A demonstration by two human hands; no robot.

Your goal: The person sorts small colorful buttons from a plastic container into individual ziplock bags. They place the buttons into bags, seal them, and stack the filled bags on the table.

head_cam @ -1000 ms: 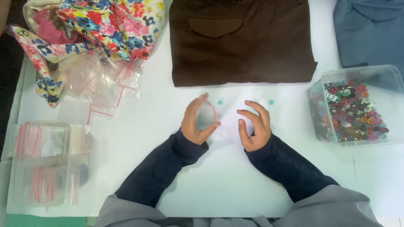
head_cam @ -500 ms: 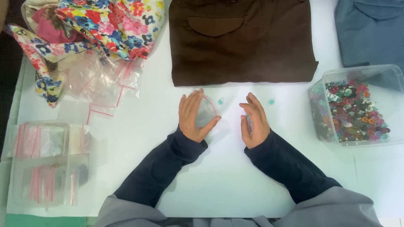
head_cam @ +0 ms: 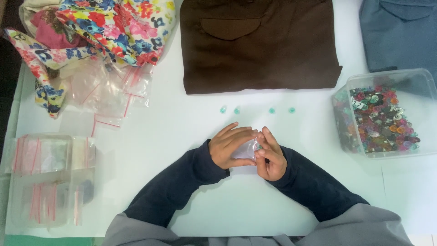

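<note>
While the left hand (head_cam: pixel 231 148) cups a small clear bag (head_cam: pixel 248 149), the right hand (head_cam: pixel 270 155) pinches it.

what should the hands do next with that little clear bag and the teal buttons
Probably reach the right hand to the nearest teal button: both hands meet on the small clear bag, the left hand cupping it, while four buttons lie loose in a row on the table just beyond.

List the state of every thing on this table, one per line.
Left hand: holding small clear bag.
Right hand: pinching the bag's edge.
Four teal buttons: loose, in a row.
Button tub: open, filled.
Brown garment: folded.
Clear box: holds bags.
</note>
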